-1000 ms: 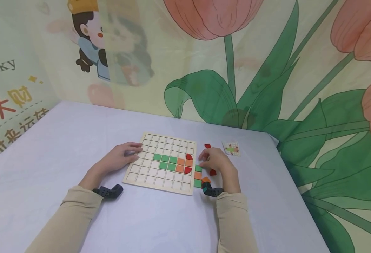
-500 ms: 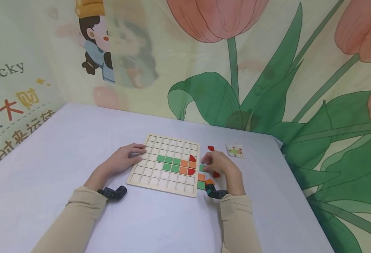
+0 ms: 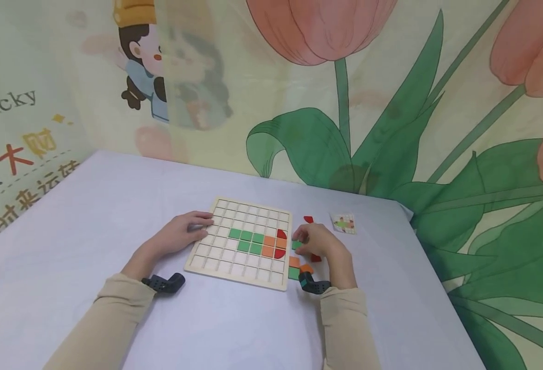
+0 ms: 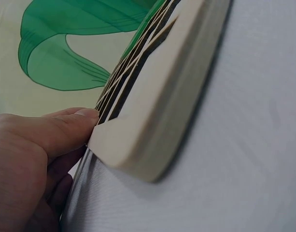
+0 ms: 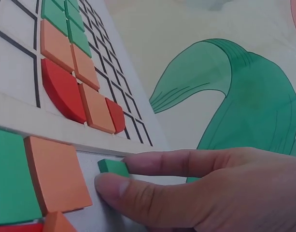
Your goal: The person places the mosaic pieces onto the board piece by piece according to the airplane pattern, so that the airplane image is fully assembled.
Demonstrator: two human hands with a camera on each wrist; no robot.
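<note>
A pale wooden grid board lies on the table. Green squares, orange squares and two red rounded pieces fill some of its cells. At the board's left edge, my left hand rests with extended fingers and thumb touching the rim. My right hand is just beyond the right edge, pinching a green square tile between thumb and forefinger. That tile tilts slightly in the right wrist view, apart from the board; whether it touches the table cannot be told.
Right of the board lie a loose orange tile, a green tile and another orange piece. Red pieces lie around the right hand. A small pattern card sits farther right. A printed cloth hangs behind the table.
My right hand has drawn the green tile slightly away from the orange tile and the board edge, and now pinches it. My left hand keeps its place at the board.
</note>
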